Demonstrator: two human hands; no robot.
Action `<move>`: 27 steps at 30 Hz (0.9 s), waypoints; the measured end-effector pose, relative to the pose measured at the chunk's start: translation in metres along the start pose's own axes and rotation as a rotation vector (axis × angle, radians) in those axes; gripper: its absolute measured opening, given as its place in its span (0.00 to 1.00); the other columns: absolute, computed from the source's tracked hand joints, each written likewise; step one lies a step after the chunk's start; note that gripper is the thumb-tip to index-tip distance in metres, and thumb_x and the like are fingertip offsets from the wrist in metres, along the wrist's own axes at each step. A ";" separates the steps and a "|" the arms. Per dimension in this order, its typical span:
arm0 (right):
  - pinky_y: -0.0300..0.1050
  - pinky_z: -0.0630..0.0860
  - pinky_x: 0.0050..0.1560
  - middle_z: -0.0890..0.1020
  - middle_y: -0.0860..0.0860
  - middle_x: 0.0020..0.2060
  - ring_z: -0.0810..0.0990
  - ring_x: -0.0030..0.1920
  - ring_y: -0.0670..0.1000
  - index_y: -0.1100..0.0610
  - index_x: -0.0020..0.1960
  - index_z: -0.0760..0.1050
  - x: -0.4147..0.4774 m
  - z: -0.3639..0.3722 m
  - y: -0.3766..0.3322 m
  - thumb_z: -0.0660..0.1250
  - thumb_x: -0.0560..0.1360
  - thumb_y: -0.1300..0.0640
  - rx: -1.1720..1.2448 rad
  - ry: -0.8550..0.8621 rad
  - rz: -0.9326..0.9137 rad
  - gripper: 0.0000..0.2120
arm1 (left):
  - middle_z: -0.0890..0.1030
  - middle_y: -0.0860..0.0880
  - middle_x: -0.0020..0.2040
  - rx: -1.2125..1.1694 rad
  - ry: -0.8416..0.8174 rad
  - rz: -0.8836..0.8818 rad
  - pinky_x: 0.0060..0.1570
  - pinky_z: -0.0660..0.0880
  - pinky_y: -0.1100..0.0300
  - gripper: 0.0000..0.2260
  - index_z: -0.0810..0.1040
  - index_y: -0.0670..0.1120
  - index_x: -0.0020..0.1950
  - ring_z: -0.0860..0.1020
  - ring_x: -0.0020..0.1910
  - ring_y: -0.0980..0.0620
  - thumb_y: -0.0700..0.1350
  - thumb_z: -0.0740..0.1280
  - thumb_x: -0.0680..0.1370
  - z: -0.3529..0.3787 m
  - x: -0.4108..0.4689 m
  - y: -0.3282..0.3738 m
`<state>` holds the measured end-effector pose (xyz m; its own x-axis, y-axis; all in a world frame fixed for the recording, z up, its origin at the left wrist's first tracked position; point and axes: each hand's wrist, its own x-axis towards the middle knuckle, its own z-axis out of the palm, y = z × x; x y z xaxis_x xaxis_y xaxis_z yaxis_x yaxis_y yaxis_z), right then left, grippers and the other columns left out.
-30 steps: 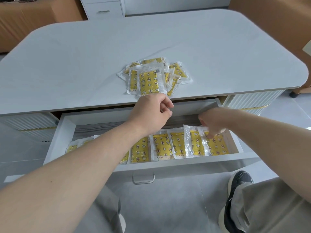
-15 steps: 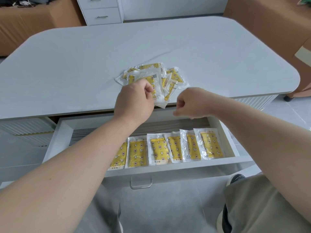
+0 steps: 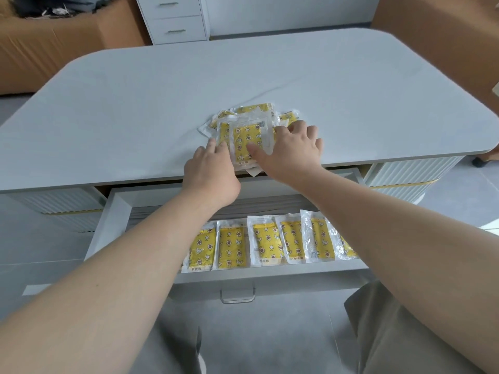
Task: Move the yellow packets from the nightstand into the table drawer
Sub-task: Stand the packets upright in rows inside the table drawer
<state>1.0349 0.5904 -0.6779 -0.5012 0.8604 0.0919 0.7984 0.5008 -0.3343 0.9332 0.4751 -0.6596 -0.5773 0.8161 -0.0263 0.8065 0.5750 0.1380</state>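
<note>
1. Table top (image 3: 162, 103): pale grey with rounded corners, directly in front of you. It carries the loose packets near its front edge.

2. Cardboard boxes (image 3: 54, 49): brown, on the floor beyond the table at far left and far right.

3. Drawer (image 3: 113, 225): white, pulled out from under the table's front edge, below your forearms.

4. White cabinet (image 3: 175, 20): stands behind the table; two drawer fronts with bar pulls show.

5. Row of yellow packets (image 3: 266, 244): upright against the drawer's front wall, side by side and overlapping. Six show, with the end ones partly behind your forearms.

6. Pile of yellow packets (image 3: 253, 109): clear wrappers with a yellow star print, heaped loosely on the table top just above the drawer.

7. Right hand (image 3: 291, 155): your thumb lies flat on the face of the top packet and your fingers are bent over the right side of the pile. The fingertips are hidden, so you cannot tell whether it grips anything.

8. Left hand (image 3: 210, 171): your fingers are extended and relaxed, with the tips touching the left edge of the pile. It grips nothing.

9. Top packet (image 3: 244, 144): lies face up between your two hands, its near end at the table's edge.

10. Drawer handle (image 3: 237, 296): a small clear loop at the middle of the drawer front.
</note>
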 end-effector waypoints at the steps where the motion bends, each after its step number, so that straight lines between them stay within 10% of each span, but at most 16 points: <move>1: 0.56 0.61 0.68 0.68 0.56 0.68 0.62 0.70 0.59 0.55 0.67 0.72 0.001 0.001 -0.001 0.54 0.73 0.24 -0.009 0.002 -0.007 0.39 | 0.62 0.42 0.78 0.002 -0.014 -0.014 0.65 0.70 0.48 0.31 0.63 0.44 0.77 0.65 0.73 0.42 0.37 0.64 0.74 0.000 0.001 -0.002; 21: 0.48 0.60 0.56 0.77 0.44 0.50 0.70 0.63 0.50 0.48 0.64 0.73 0.007 -0.008 -0.003 0.70 0.74 0.48 0.370 0.004 0.084 0.20 | 0.76 0.51 0.64 -0.733 0.062 -0.240 0.57 0.75 0.54 0.26 0.69 0.49 0.73 0.75 0.59 0.51 0.35 0.65 0.75 -0.001 0.017 -0.008; 24: 0.49 0.69 0.59 0.77 0.40 0.40 0.78 0.44 0.46 0.48 0.56 0.73 0.008 -0.009 0.001 0.69 0.74 0.52 0.489 -0.022 0.124 0.12 | 0.74 0.49 0.69 -0.691 0.030 -0.232 0.63 0.74 0.50 0.28 0.66 0.51 0.75 0.74 0.64 0.47 0.38 0.65 0.75 0.002 0.019 -0.005; 27: 0.55 0.80 0.55 0.81 0.42 0.50 0.82 0.49 0.52 0.48 0.55 0.75 0.007 -0.011 0.004 0.70 0.74 0.53 0.639 -0.012 0.136 0.11 | 0.74 0.48 0.70 -0.669 -0.002 -0.207 0.65 0.74 0.46 0.31 0.64 0.53 0.77 0.73 0.66 0.44 0.41 0.65 0.74 0.005 0.022 -0.002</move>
<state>1.0387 0.5991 -0.6681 -0.4168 0.9090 0.0001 0.5012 0.2299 -0.8343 0.9196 0.4923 -0.6657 -0.7101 0.6939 -0.1193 0.4278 0.5598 0.7097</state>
